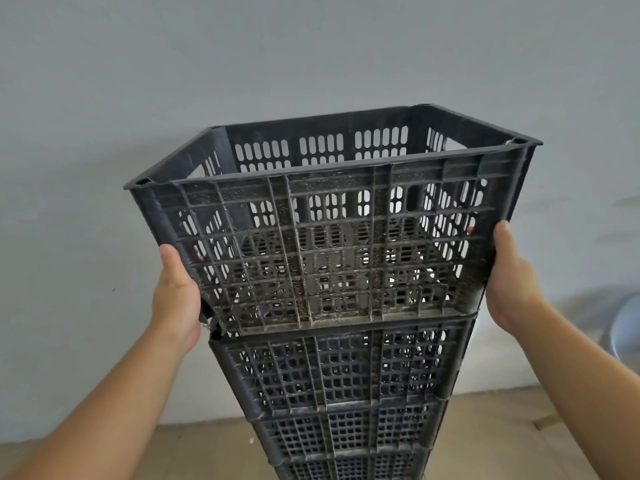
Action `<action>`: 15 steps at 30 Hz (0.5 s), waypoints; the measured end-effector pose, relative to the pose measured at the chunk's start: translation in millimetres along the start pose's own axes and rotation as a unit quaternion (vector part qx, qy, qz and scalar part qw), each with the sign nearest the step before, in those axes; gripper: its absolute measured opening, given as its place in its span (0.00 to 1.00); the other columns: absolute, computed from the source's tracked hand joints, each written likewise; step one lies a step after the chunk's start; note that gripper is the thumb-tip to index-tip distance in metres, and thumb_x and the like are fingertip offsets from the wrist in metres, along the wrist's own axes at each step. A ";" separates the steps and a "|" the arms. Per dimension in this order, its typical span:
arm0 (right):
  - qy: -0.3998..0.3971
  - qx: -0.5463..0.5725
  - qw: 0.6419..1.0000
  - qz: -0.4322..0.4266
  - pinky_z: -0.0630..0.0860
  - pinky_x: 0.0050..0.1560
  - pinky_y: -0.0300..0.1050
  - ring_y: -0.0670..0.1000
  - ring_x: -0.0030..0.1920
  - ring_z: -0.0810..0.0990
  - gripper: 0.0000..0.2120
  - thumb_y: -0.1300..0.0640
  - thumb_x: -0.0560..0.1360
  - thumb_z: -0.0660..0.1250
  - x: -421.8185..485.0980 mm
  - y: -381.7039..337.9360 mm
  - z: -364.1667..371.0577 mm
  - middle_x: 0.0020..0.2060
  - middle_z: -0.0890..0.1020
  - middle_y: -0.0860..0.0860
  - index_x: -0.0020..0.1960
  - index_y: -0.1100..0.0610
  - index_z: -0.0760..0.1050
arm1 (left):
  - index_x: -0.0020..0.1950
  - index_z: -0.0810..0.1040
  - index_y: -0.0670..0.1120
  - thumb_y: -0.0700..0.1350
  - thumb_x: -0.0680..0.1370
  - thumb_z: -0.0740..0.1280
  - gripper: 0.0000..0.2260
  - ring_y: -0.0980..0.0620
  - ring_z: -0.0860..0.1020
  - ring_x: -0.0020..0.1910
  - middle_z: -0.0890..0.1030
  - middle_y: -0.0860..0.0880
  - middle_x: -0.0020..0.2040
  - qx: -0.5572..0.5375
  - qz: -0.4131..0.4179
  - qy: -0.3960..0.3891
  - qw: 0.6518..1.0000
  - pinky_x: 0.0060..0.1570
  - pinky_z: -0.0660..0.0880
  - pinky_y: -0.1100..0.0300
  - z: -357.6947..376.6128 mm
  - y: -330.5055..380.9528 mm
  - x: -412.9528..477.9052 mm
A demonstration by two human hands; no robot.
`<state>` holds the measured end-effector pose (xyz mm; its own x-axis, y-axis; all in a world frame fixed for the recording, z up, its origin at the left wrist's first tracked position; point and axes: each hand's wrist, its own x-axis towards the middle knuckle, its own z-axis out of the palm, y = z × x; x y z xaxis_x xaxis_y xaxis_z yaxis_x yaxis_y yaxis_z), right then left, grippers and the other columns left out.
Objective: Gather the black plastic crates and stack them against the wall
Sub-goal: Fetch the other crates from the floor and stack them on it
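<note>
A tall stack of black plastic crates (346, 393) stands against the grey wall (242, 57). The top crate (332, 237), dusty and with a latticed side, sits on the crate below, slightly tilted. Its lower left corner looks chipped. My left hand (176, 292) grips the top crate's lower left edge, thumb on the near face. At the opposite side, my right hand (509, 282) holds the right edge, with the fingers hidden round the side. Both arms reach up from the bottom corners.
The floor (502, 438) at the foot of the wall is tan. A pale round object (627, 323) shows at the right edge, low by the wall.
</note>
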<state>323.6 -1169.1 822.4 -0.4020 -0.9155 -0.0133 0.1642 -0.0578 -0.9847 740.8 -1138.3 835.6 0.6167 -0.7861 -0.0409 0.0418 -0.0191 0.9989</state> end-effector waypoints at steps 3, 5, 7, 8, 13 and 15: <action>-0.009 -0.023 1.000 -0.018 0.76 0.63 0.47 0.46 0.58 0.82 0.28 0.35 0.84 0.54 -2.8 0.6 -0.1 0.58 0.83 0.48 0.73 0.53 0.75 | 0.81 0.65 0.52 0.86 0.60 0.50 0.58 0.49 0.66 0.77 0.69 0.53 0.78 -0.006 -0.003 0.005 1.000 0.77 0.58 0.46 2.4 0.4 -1.8; -0.012 -0.038 0.999 -0.022 0.73 0.70 0.53 0.48 0.63 0.81 0.35 0.27 0.78 0.56 -4.3 -0.2 -0.9 0.62 0.83 0.48 0.73 0.50 0.75 | 0.80 0.66 0.53 0.86 0.62 0.51 0.55 0.49 0.68 0.76 0.71 0.53 0.77 -0.015 -0.006 -0.001 1.000 0.76 0.60 0.46 3.7 1.0 -6.8; -0.016 -0.055 0.998 -0.025 0.77 0.65 0.43 0.45 0.59 0.81 0.33 0.29 0.80 0.54 -5.0 -2.6 -1.4 0.61 0.82 0.47 0.72 0.51 0.75 | 0.79 0.67 0.54 0.86 0.61 0.52 0.56 0.49 0.70 0.75 0.73 0.53 0.76 -0.014 -0.010 -0.008 1.000 0.76 0.61 0.44 2.8 -0.8 -7.6; -0.015 -0.063 0.997 -0.030 0.77 0.55 0.32 0.42 0.55 0.80 0.29 0.34 0.84 0.52 -6.0 -5.2 -1.2 0.59 0.82 0.47 0.71 0.52 0.75 | 0.79 0.67 0.54 0.85 0.62 0.51 0.54 0.48 0.70 0.75 0.73 0.53 0.76 -0.012 -0.010 -0.010 1.000 0.76 0.61 0.44 2.0 -1.2 -8.2; -0.006 -0.069 0.997 -0.030 0.72 0.70 0.45 0.50 0.67 0.78 0.28 0.37 0.85 0.50 -3.1 -2.8 -0.2 0.67 0.80 0.49 0.76 0.52 0.72 | 0.80 0.66 0.53 0.83 0.68 0.49 0.50 0.50 0.68 0.76 0.71 0.52 0.77 0.012 -0.003 -0.008 1.000 0.77 0.59 0.45 -2.6 -4.7 -9.1; -0.004 -0.071 0.997 -0.025 0.69 0.75 0.53 0.51 0.69 0.77 0.34 0.29 0.81 0.52 0.0 0.3 -0.9 0.68 0.80 0.47 0.77 0.49 0.72 | 0.81 0.65 0.51 0.79 0.73 0.48 0.45 0.50 0.67 0.77 0.70 0.52 0.78 0.023 -0.004 -0.013 1.000 0.78 0.58 0.47 -4.5 -4.7 -8.9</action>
<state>322.8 -1168.8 821.9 -0.3983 -0.9165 0.0370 0.0150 -0.0469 -0.9988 738.6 -1128.4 831.1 0.5952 -0.8021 -0.0492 0.0105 -0.0535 0.9985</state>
